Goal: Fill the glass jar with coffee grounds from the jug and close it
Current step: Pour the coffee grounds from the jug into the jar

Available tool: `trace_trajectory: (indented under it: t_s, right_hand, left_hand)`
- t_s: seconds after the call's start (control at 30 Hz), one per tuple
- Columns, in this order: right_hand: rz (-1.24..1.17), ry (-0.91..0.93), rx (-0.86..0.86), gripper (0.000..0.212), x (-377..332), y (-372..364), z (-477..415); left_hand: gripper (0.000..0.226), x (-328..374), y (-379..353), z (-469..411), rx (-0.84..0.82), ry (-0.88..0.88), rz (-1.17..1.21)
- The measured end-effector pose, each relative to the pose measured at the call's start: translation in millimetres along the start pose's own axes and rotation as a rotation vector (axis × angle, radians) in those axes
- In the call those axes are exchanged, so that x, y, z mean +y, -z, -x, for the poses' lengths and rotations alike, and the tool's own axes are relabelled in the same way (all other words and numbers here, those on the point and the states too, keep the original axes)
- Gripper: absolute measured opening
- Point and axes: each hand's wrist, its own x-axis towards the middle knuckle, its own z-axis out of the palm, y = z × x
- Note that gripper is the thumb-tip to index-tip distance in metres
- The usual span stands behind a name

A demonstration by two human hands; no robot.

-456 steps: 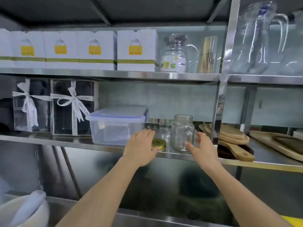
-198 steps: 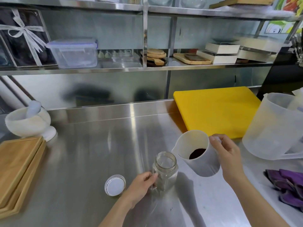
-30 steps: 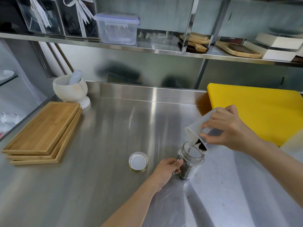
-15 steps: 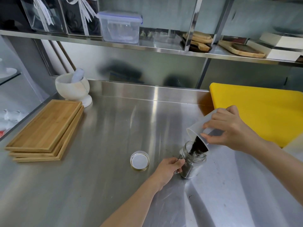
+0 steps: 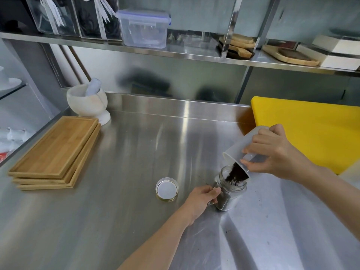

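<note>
A small glass jar (image 5: 229, 193) with a handle stands upright on the steel counter, partly filled with dark coffee grounds. My left hand (image 5: 202, 199) grips its handle from the left. My right hand (image 5: 272, 152) holds a white plastic jug (image 5: 241, 147) tipped steeply, spout down over the jar's mouth. Dark grounds (image 5: 235, 174) slide out of the jug into the jar. The jar's lid (image 5: 167, 189) lies upside down on the counter, a little left of my left hand.
A yellow cutting board (image 5: 311, 129) lies behind my right hand. Stacked wooden trays (image 5: 56, 152) and a white mortar with pestle (image 5: 87, 100) sit at the left. A few spilled grounds (image 5: 227, 231) dot the counter. A shelf above carries a plastic box (image 5: 144, 28) and wooden boards.
The jug has tipped further and more grounds have slid into the jar, whose dark fill has risen. My left hand has kept its hold on the handle.
</note>
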Motion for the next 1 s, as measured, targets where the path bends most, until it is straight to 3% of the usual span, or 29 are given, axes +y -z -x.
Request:
trace_trajectory:
  t_s: [0.73, 0.83, 1.0]
  right_hand:
    - [0.011, 0.036, 0.025, 0.038, -0.4, 3.0, 1.3]
    - [0.031, 0.045, 0.022, 0.030, -1.3, 3.3, 2.4]
    - [0.025, 0.070, 0.042, 0.052, -2.3, 4.7, 3.1]
  left_hand:
    - [0.034, -1.7, -1.9, -2.1, 0.007, 0.019, 0.043]
    - [0.035, -0.9, -2.3, -2.0, -0.001, 0.017, 0.049]
    - [0.033, -1.2, -2.6, -2.2, -0.002, 0.017, 0.062]
